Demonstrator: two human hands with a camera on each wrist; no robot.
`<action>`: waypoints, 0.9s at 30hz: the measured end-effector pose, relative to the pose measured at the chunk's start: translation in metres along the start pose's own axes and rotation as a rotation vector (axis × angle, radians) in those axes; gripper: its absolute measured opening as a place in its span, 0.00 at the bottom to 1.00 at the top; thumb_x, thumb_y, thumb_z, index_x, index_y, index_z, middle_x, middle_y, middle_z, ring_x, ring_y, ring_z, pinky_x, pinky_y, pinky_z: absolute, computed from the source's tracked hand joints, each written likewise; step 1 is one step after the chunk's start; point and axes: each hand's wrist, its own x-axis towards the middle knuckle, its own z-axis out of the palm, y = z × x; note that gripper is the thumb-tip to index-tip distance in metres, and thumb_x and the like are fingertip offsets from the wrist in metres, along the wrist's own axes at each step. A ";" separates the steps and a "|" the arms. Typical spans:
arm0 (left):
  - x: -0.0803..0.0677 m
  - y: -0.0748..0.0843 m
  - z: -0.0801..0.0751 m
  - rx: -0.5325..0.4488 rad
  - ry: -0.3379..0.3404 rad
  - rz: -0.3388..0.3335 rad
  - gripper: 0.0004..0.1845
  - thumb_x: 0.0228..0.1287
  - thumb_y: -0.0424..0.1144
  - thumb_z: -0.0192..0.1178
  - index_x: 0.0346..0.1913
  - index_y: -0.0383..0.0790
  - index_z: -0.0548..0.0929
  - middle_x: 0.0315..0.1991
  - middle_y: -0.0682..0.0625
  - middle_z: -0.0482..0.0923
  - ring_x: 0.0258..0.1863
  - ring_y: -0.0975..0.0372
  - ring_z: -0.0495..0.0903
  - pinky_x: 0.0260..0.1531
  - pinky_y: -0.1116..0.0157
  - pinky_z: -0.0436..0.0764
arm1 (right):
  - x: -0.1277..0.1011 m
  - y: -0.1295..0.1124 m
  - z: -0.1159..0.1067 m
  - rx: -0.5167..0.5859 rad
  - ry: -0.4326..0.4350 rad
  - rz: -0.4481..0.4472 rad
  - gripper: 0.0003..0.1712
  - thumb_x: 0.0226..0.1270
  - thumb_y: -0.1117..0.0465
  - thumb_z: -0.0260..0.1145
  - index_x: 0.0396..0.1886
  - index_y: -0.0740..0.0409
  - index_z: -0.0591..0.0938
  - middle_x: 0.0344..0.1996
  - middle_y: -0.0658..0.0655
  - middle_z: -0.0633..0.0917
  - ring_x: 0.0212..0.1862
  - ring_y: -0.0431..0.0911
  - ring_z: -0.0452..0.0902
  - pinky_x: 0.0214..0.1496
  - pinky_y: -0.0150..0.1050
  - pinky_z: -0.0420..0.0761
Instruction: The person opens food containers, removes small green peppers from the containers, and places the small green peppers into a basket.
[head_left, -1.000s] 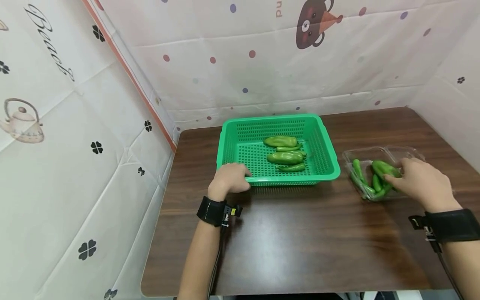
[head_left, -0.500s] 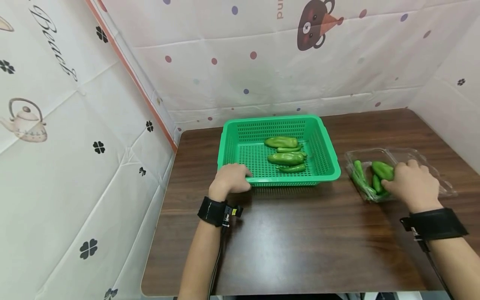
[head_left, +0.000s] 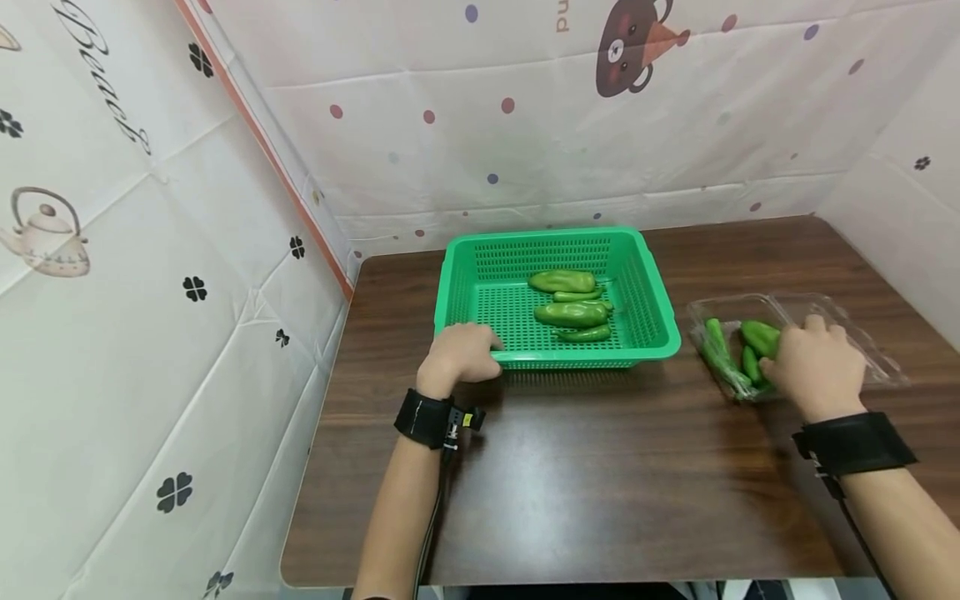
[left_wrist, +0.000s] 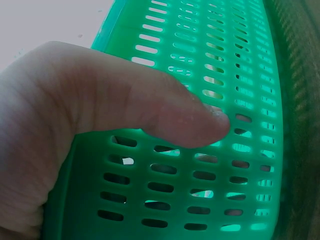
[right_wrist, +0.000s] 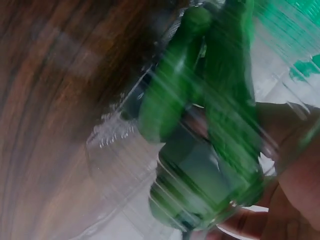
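My left hand (head_left: 461,354) grips the front rim of a green plastic basket (head_left: 566,360) near its left corner. In the left wrist view the thumb (left_wrist: 165,112) lies against the slotted outer wall. Inside the basket lie large green peppers (head_left: 573,314) and thinner ones (head_left: 585,334). At the right, my right hand (head_left: 817,367) reaches into a clear plastic box (head_left: 738,302) and holds a green pepper (head_left: 759,337), which it partly covers. More green peppers (head_left: 716,346) lie in the box beside it. The right wrist view looks through clear plastic, with fingers (right_wrist: 250,222) around the peppers.
Both containers stand on a brown wooden table (head_left: 585,483). The box's clear lid (head_left: 885,358) lies folded out to the right, partly behind the right hand. Patterned white sheeting (head_left: 420,167) rises behind the table and at both sides.
My right hand has shifted left and slightly inward over the clear box, and the pepper at its fingers has moved a little left. My left hand stays on the basket rim.
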 end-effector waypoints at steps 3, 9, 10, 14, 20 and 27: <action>0.000 0.000 0.000 -0.001 -0.003 0.002 0.29 0.56 0.33 0.55 0.63 0.53 0.85 0.62 0.51 0.83 0.22 0.63 0.49 0.24 0.64 0.54 | -0.001 -0.003 0.003 0.005 0.027 -0.013 0.29 0.60 0.59 0.70 0.45 0.84 0.76 0.45 0.81 0.68 0.47 0.79 0.64 0.29 0.71 0.71; 0.000 0.001 0.000 -0.009 -0.002 -0.005 0.29 0.56 0.33 0.56 0.62 0.53 0.85 0.61 0.51 0.84 0.21 0.63 0.49 0.23 0.65 0.53 | -0.001 -0.004 0.007 0.022 0.077 -0.017 0.26 0.59 0.60 0.69 0.42 0.82 0.75 0.43 0.81 0.68 0.47 0.79 0.64 0.27 0.70 0.70; -0.001 0.001 -0.001 -0.011 -0.002 -0.005 0.29 0.56 0.33 0.56 0.62 0.53 0.85 0.61 0.51 0.84 0.21 0.63 0.49 0.23 0.65 0.53 | -0.001 -0.004 0.008 0.027 0.083 -0.017 0.26 0.58 0.60 0.70 0.42 0.82 0.75 0.43 0.80 0.68 0.47 0.79 0.64 0.27 0.70 0.70; 0.000 0.001 -0.002 -0.009 -0.001 0.000 0.29 0.56 0.33 0.56 0.63 0.52 0.85 0.61 0.51 0.84 0.21 0.63 0.49 0.23 0.65 0.54 | -0.002 -0.005 0.010 0.040 0.107 -0.019 0.27 0.57 0.61 0.71 0.42 0.83 0.76 0.43 0.80 0.68 0.46 0.78 0.64 0.27 0.71 0.70; -0.002 0.001 -0.003 0.001 -0.002 0.002 0.29 0.56 0.34 0.56 0.63 0.52 0.85 0.61 0.51 0.84 0.22 0.63 0.50 0.23 0.65 0.54 | -0.004 -0.005 0.010 0.052 0.113 -0.018 0.26 0.57 0.61 0.72 0.41 0.83 0.76 0.42 0.81 0.68 0.46 0.78 0.64 0.27 0.71 0.70; -0.003 0.004 -0.002 0.001 -0.004 0.000 0.29 0.57 0.34 0.56 0.63 0.52 0.85 0.61 0.50 0.84 0.22 0.62 0.50 0.23 0.64 0.53 | -0.007 -0.008 0.010 0.049 0.119 0.027 0.25 0.57 0.60 0.72 0.40 0.80 0.76 0.41 0.80 0.68 0.46 0.78 0.64 0.26 0.70 0.69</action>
